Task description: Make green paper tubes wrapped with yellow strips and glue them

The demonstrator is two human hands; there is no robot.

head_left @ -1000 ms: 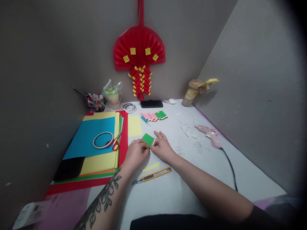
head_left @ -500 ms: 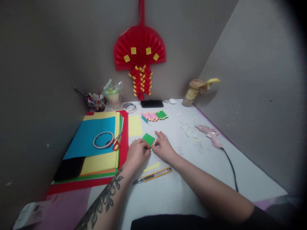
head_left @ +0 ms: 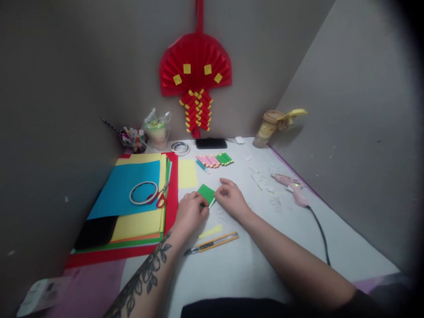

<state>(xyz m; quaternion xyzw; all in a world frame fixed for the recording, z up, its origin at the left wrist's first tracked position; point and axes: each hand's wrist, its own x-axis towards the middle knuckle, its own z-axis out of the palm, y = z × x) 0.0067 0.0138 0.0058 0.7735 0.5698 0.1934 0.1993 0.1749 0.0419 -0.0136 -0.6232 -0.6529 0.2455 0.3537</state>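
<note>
A small green paper square [head_left: 206, 193] lies on the white desk [head_left: 232, 265] in front of me. My left hand [head_left: 189, 213] pinches its near corner, fingers curled. My right hand [head_left: 232, 198] sits just right of the paper with its fingers bent, fingertips close to the paper's white edge; whether it holds anything is unclear. A yellow paper strip [head_left: 210, 231] and a yellow utility knife [head_left: 212, 242] lie just below my hands.
A stack of coloured paper sheets [head_left: 135, 198] with a tape ring [head_left: 143, 193] and red scissors [head_left: 160, 196] lies at left. Rolled pink and green paper tubes [head_left: 213, 160], a yellow sheet [head_left: 187, 173], a pink glue gun [head_left: 291, 187] with cord, a cup [head_left: 266, 128] and a red paper fan decoration [head_left: 196, 75] surround the area.
My right hand has drawn slightly right, away from the green paper's edge. The left hand keeps its pinch on the paper. The view shifted a little.
</note>
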